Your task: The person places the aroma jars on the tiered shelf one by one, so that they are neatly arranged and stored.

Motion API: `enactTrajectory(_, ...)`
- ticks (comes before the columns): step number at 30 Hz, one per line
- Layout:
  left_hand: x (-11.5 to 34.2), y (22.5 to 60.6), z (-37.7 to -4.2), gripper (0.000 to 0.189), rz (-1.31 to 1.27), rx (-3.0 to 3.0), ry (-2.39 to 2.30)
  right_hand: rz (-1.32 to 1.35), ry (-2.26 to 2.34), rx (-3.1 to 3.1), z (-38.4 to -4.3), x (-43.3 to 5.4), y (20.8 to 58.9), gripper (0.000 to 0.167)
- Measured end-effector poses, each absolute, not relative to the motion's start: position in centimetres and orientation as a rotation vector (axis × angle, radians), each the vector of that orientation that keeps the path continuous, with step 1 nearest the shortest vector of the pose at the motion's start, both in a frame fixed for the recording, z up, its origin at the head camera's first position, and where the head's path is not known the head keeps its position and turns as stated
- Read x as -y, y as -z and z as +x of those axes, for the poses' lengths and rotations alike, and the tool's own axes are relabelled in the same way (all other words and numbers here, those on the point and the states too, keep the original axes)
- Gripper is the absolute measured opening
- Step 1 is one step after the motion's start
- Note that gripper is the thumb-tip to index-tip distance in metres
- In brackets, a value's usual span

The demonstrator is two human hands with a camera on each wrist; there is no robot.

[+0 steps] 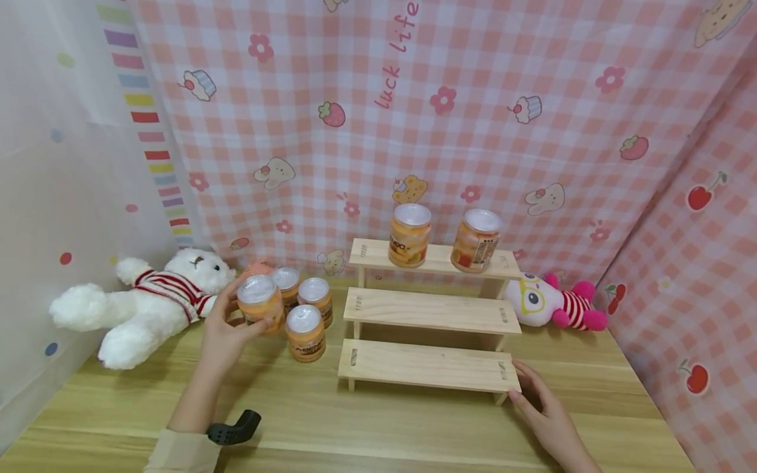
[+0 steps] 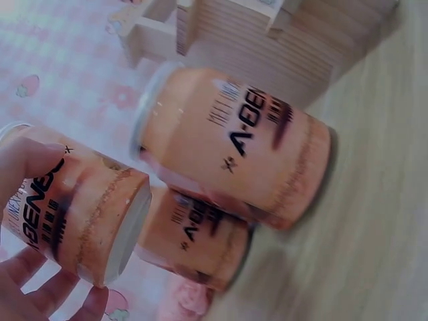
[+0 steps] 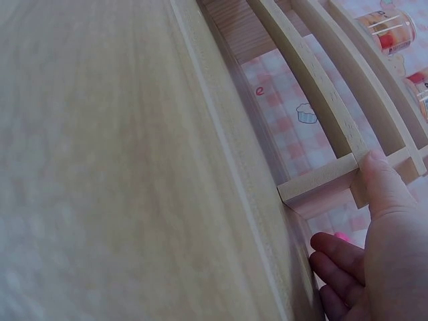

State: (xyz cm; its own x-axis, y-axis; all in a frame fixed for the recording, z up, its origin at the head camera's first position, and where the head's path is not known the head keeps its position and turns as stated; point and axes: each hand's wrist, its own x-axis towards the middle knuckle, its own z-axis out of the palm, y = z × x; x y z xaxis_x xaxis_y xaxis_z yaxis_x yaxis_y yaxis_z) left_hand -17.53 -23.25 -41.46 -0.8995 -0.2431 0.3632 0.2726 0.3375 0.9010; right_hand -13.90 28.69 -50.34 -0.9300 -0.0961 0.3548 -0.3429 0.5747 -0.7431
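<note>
My left hand (image 1: 227, 335) grips an orange can (image 1: 258, 292) with a silvery top, thumb on one side and fingers on the other. In the left wrist view the can (image 2: 93, 214) is tilted, its base showing above the table. Right beside it on the table stand several matching cans (image 1: 306, 334). My right hand (image 1: 547, 410) is at the right end of a three-step wooden shelf (image 1: 426, 364). Its thumb touches the bottom step's corner, while the other fingers lie loosely bent beside the end. Two more cans (image 1: 410, 236) stand apart on the top step.
A white plush bear (image 1: 160, 302) in a striped top lies to the left. Beyond the shelf's right end is a pink-and-white plush toy (image 1: 556, 305). A checked pink curtain (image 1: 378, 144) hangs behind the wooden table (image 1: 414, 433). A black device (image 1: 234, 428) sits at my left wrist.
</note>
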Motion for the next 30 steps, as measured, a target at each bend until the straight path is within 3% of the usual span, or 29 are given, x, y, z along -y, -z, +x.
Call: enactTrajectory(30, 17.9, 37.5, -15.7, 0.082, -0.223, 2.113, 1.663, 0.337, -1.293, 2.561, -13.7, -28.7, 50.1, 0.049)
